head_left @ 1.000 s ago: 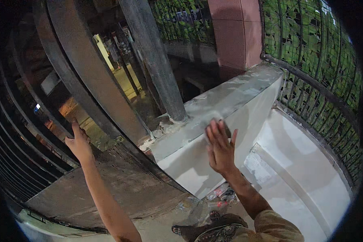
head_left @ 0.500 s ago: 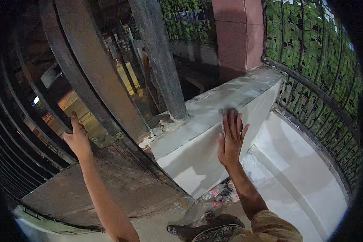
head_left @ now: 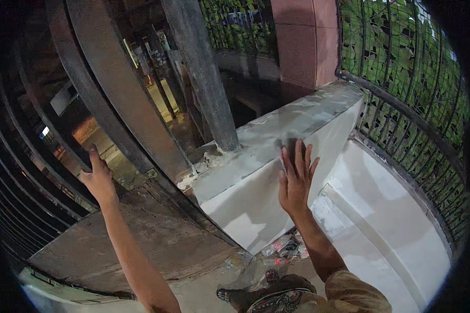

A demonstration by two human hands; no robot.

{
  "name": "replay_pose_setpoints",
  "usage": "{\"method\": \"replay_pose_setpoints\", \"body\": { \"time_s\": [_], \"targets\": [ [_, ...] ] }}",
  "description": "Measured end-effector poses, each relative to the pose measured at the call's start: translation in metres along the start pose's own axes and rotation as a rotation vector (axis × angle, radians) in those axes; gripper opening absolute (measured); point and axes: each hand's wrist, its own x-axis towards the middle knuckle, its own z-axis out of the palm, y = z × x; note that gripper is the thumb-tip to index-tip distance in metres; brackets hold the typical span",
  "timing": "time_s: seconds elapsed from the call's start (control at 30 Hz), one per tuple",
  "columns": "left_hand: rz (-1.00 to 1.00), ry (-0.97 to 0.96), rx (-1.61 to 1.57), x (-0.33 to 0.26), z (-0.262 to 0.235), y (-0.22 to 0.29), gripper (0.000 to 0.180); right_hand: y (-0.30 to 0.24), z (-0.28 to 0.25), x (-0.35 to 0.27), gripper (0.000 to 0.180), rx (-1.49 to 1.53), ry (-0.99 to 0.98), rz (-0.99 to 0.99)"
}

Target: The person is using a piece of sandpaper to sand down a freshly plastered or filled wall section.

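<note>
My left hand (head_left: 99, 180) is closed round a dark metal bar of the gate (head_left: 60, 138), at the left. At the middle of the view my right hand (head_left: 296, 180) lies with fingers stretched and spread against the upper edge of a low white plastered wall (head_left: 256, 201). Its fingertips reach the grey, patchy top of that wall (head_left: 303, 112). A dark shadow falls by the fingertips, and whether anything thin lies under the palm is hidden.
A round grey post (head_left: 206, 78) rises from the wall's broken end. Behind stands a pink tiled pillar (head_left: 300, 47); a wire-mesh fence with green leaves (head_left: 402, 62) runs along the right. Crumpled litter (head_left: 287, 248) lies at the wall's foot, near my sandalled feet (head_left: 223, 295).
My right hand has shifted slightly left along the wall edge, its fingers spreading wider. My left hand keeps its hold on the bar. The whole view has moved a little.
</note>
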Motion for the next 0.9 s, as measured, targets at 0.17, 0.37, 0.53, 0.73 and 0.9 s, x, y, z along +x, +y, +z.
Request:
{"method": "replay_pose_setpoints", "body": {
  "time_s": [0.17,0.37,0.53,0.73,0.9],
  "targets": [
    [0.050,0.017,0.025,-0.003,0.003,0.007,0.043,0.001,0.001,-0.001,0.058,0.000,-0.038,-0.064],
    [0.032,0.038,0.005,0.000,0.002,0.001,0.041,-0.005,-0.001,-0.004,0.058,0.001,-0.087,-0.104],
    [0.034,0.011,-0.014,-0.001,0.003,0.005,0.038,-0.006,-0.004,-0.002,0.057,0.047,-0.008,-0.029],
    [0.048,0.006,0.026,0.003,0.002,-0.001,0.039,-0.003,-0.009,-0.001,0.059,-0.003,-0.014,-0.048],
    [0.061,0.021,0.070,0.007,-0.007,-0.003,0.042,0.010,-0.019,0.010,0.058,0.011,-0.050,-0.083]
  ]
}}
